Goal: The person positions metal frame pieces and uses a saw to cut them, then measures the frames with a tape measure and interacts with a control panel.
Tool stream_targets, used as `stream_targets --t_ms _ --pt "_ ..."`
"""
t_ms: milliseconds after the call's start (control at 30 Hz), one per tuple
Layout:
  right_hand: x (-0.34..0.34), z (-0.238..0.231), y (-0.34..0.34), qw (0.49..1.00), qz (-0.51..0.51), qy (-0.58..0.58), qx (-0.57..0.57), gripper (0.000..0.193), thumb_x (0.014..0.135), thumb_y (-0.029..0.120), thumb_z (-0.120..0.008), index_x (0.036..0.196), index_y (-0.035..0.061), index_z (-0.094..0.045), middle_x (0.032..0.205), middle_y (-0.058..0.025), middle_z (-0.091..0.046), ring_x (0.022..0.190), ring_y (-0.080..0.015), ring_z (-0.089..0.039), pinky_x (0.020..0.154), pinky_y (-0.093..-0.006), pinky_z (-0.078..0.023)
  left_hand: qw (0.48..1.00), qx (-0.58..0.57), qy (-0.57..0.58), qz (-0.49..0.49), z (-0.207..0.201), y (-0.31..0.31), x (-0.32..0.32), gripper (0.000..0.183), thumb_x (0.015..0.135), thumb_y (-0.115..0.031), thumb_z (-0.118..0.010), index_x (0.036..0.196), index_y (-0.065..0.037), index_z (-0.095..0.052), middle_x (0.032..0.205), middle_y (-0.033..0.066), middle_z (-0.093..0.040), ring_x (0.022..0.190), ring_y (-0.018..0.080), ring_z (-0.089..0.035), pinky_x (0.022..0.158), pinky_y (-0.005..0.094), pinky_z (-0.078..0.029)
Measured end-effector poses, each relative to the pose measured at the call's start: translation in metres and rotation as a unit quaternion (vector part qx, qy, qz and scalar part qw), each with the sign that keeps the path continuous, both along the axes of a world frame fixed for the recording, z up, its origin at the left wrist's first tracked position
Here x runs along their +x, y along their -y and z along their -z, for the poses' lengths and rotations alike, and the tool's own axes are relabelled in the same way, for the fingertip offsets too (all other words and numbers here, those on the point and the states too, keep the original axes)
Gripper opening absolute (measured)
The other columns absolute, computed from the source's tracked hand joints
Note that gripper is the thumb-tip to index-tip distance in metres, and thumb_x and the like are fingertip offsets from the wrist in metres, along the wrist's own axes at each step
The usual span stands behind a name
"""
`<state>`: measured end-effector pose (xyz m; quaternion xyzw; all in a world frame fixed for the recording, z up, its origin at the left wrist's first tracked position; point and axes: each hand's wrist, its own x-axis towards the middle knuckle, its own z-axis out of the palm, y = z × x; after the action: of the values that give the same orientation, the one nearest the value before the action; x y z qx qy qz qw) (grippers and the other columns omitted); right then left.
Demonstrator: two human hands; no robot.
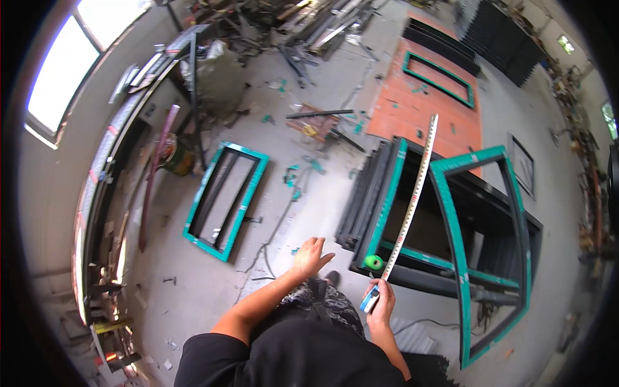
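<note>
My right hand (383,306) is closed around a blue and white tape measure (369,299). Its pale blade (412,197) stretches up and away, passing over a stack of dark metal frames (362,203) edged in green. A green roll (373,262), perhaps of tape, rests on the stack's near corner, just beyond that hand. To the right, a tilted frame with green faces (454,235) leans against the stack. My left hand (311,258) hangs in front of my body with its fingers spread, holding nothing.
On the floor at left lies a smaller green-edged frame (244,218). A dark cable (277,227) runs near my feet. Farther off, another green frame (464,93) lies on an orange sheet (391,106). A long workbench (106,151) lines the left wall; metal scraps (322,32) are heaped behind.
</note>
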<state>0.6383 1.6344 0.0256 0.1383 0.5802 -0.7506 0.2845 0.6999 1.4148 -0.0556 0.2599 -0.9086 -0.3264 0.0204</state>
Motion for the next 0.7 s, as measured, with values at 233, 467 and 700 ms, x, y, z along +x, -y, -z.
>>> stream_targets --t_ms 233,467,700 --pt "-0.019 0.003 0.112 0.983 -0.131 0.1 -0.075 0.028 0.091 0.03 -0.055 0.089 0.003 -0.058 0.066 -0.0057 -0.057 0.057 -0.0143 -0.056 0.053 -0.0266 -0.048 0.974 0.037 0.177 -0.136 0.02 0.066 0.103 0.042 0.08 -0.041 -0.062 0.098 -0.003 -0.061 0.097 0.0202 -0.062 0.093 0.0357 -0.06 0.08 0.0451 -0.048" --pt "-0.029 0.048 0.251 0.956 -0.191 0.214 -0.066 0.029 0.09 0.032 -0.053 0.091 0.0038 -0.057 0.071 -0.0075 -0.058 0.06 -0.0185 -0.057 0.055 -0.0313 -0.049 0.964 0.205 0.159 -0.049 0.034 0.176 0.08 0.036 0.083 -0.037 -0.058 0.093 -0.003 -0.065 0.088 0.0173 -0.066 0.088 0.0338 -0.063 0.079 0.0431 -0.048" --pt "-0.064 0.062 0.436 0.895 -0.095 0.42 -0.12 0.024 0.084 0.03 -0.058 0.09 0.007 -0.059 0.073 -0.0066 -0.056 0.063 -0.0205 -0.056 0.056 -0.0332 -0.049 0.975 0.149 0.132 -0.102 0.022 0.365 0.048 0.037 0.081 -0.038 -0.061 0.1 -0.006 -0.065 0.094 0.0172 -0.066 0.092 0.0327 -0.063 0.079 0.0417 -0.049"
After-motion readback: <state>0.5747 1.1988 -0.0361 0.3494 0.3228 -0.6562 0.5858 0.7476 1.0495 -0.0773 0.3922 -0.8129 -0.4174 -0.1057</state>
